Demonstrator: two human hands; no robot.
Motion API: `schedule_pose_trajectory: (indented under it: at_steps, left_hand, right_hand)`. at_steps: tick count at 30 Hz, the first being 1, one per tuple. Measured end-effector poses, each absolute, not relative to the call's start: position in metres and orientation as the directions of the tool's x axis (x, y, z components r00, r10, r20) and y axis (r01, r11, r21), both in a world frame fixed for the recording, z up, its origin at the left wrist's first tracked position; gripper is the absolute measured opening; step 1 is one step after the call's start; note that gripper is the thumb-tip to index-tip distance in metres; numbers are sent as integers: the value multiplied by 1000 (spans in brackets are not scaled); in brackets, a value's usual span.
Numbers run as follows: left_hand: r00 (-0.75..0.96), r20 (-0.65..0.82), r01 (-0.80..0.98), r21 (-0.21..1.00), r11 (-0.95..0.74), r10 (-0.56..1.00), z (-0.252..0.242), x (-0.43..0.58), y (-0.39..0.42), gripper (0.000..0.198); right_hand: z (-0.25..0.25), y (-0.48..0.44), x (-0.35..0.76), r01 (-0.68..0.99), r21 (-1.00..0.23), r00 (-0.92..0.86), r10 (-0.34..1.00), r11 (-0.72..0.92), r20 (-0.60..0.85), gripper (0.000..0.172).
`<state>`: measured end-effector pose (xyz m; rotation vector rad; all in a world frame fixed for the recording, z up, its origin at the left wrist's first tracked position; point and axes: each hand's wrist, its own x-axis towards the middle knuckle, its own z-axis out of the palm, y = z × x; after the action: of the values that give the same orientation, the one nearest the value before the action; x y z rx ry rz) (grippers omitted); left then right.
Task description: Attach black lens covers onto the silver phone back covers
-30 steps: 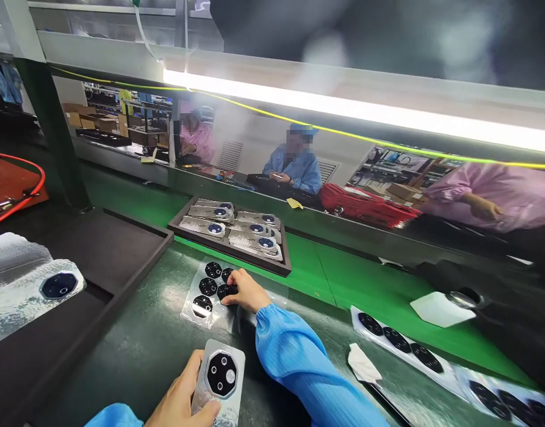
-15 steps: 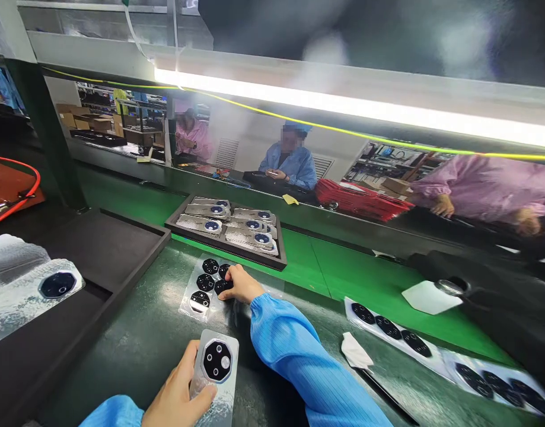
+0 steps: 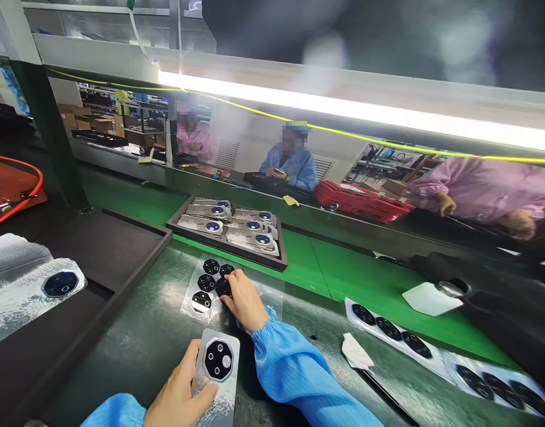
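At the far left, a red hose (image 3: 14, 184) loops over a red mat (image 3: 5, 190). Below it, a dark tray (image 3: 94, 249) holds a silver phone back (image 3: 32, 287) with a black camera plate. The left hand (image 3: 177, 391) rests at the bottom of the view on the green table (image 3: 134, 356), clenched around a second phone back (image 3: 216, 370) that stands tilted up, its fingers (image 3: 201, 391) wrapped over the edge. The back's black plate shows three round holes and one bright lens.

Farther up, a clear sheet of black six-sided lens pieces (image 3: 205, 287) lies on the table. The right hand (image 3: 244, 301) sits on the sheet in a blue sleeve, its fingers (image 3: 235, 287) curled down onto one black piece (image 3: 223, 287). They touch it, but whether they have pinched it cannot be told.

Beyond the sheet, a shallow tray (image 3: 228, 249) carries several more phone backs. To the right lie a white wipe (image 3: 356, 351), two more sheets of black pieces (image 3: 388, 328), a white pad (image 3: 427, 299) and a round metal part (image 3: 450, 289).

Past a glass panel (image 3: 241, 136), a person in blue (image 3: 294, 160) sits between people in pink sleeves.
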<state>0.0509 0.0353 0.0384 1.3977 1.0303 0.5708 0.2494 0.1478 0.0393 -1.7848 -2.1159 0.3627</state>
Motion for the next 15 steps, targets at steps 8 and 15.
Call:
schedule_pose_trajectory:
  at_steps: [8,15]
  left_hand:
    - [503,-243,227,963,144,830,46,52,37,38]
    - [554,-237,120,971,205,798,55,66,40,32]
  right_hand:
    - [44,150,256,845,-495,-156,979,203,135,42]
    - [84,95,288,803,-568,-81,977,181,197,35]
